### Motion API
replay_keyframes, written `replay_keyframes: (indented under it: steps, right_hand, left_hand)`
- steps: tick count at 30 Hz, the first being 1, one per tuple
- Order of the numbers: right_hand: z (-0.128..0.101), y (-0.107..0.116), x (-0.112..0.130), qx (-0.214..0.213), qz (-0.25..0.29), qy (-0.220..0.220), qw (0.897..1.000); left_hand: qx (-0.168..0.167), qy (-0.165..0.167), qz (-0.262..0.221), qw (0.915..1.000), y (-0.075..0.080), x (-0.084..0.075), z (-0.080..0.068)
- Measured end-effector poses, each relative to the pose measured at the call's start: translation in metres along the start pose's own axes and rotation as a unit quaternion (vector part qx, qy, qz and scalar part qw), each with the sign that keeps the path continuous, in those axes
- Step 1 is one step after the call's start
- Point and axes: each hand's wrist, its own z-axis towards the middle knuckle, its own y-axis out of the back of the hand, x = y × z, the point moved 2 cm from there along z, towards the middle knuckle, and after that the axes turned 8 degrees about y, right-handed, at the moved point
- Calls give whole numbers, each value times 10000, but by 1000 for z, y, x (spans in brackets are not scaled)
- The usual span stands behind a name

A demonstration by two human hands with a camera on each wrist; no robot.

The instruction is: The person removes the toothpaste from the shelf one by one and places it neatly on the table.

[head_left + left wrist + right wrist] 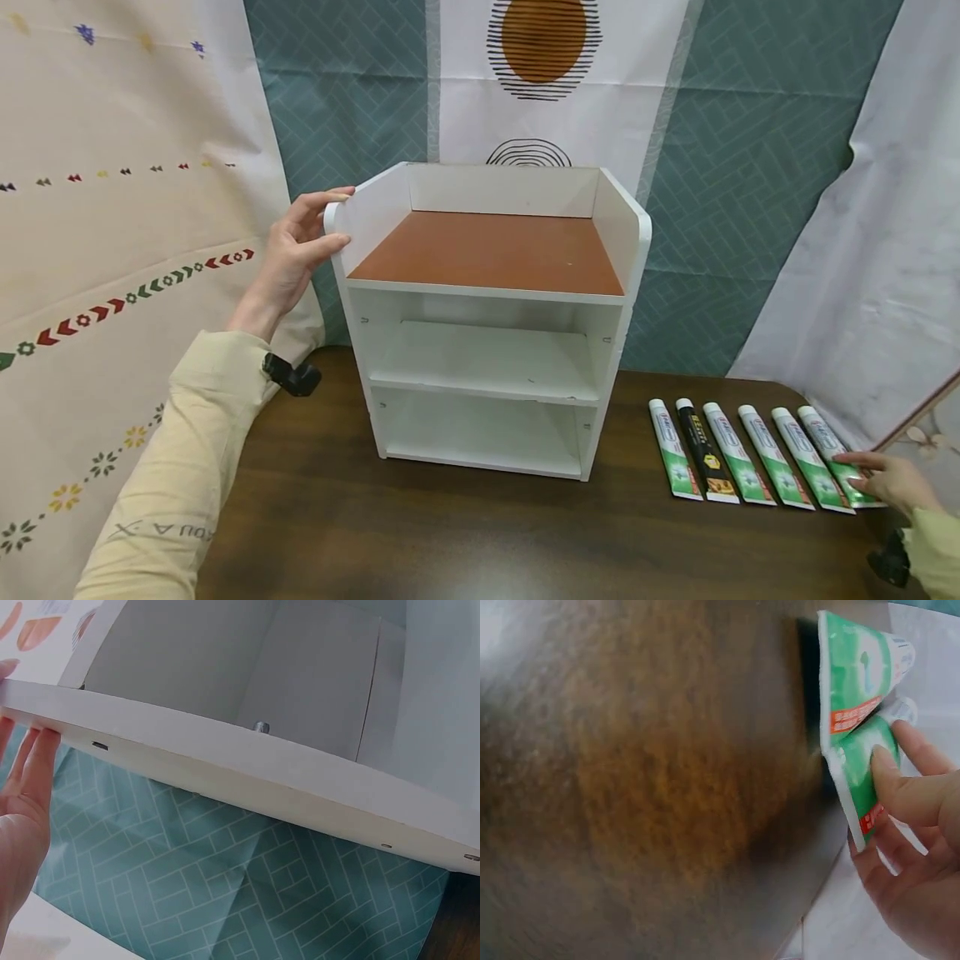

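Observation:
My left hand (288, 250) grips the upper left side panel of a white shelf unit (480, 392), thumb on one face and fingers on the other. In the left wrist view the fingers (39, 761) lie against the panel's outer face. At the table's right my right hand (892, 479) pinches the rightmost green-and-white toothpaste tube (834, 450). The right wrist view has the thumb on top of that tube (866, 761), with other fingers around its side. A neighbouring tube (859, 671) lies beside it.
To the left of the held tube lie more green-and-white tubes (738, 454) and one black tube (705, 450) in a row. The unit has a brown top (487, 254) and two inner levels. It stands on a dark wooden table (450, 533) before a teal-and-white curtain (750, 183).

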Motion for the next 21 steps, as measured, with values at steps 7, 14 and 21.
replay_keyframes:
  steps: [7,14,21]
  right_hand:
    - [-6,2,3,-318,-470,362,9977]
    - [-13,2,7,-120,-666,468,9966]
    - [-14,0,-1,-130,-768,100,9969]
  left_hand:
    - [-30,88,-158,9998,-1,0,-3]
    - [71,80,-125,9999,-4,1,-1]
    - [33,110,-177,9998,-4,4,-1]
